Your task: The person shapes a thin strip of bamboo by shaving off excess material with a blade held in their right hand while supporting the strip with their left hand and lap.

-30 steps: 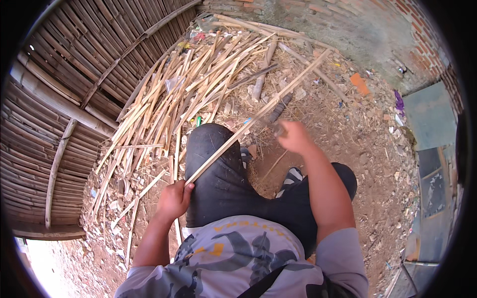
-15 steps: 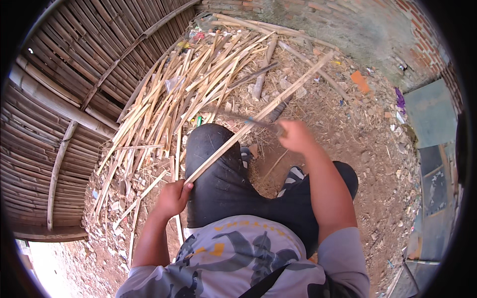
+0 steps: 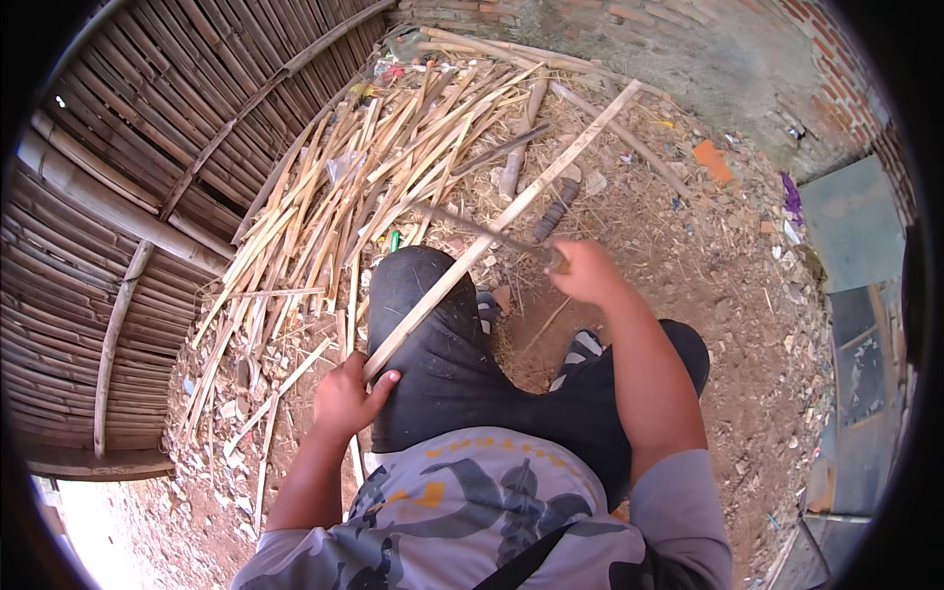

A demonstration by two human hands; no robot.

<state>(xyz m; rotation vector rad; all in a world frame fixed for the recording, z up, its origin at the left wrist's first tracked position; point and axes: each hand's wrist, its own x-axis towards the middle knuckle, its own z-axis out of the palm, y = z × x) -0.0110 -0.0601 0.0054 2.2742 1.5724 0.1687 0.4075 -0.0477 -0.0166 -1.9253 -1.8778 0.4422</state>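
A long pale bamboo strip [image 3: 565, 157] slants across my left thigh and rises toward the far right. Its near end is in my left hand [image 3: 346, 398], with the thumb lifted away from the strip and the other fingers partly hidden behind it. My right hand [image 3: 588, 273] is wrapped round the handle of a long dark-bladed knife [image 3: 452, 218]. The blade points left and crosses the strip a little beyond my left knee; its edge is too blurred to make out.
A heap of split bamboo strips [image 3: 324, 206] lies at the left, beside a bamboo-slat wall [image 3: 108, 256]. A dark ridged piece [image 3: 557, 209] and a thick stick [image 3: 523, 138] lie ahead. Farther back stands a brick wall [image 3: 688, 49]. Chips litter the dirt floor.
The strip's far end has shifted left and its face has turned. My left thumb has lifted off it. The knife blade has tilted, its handle side lower; my right hand has barely moved.
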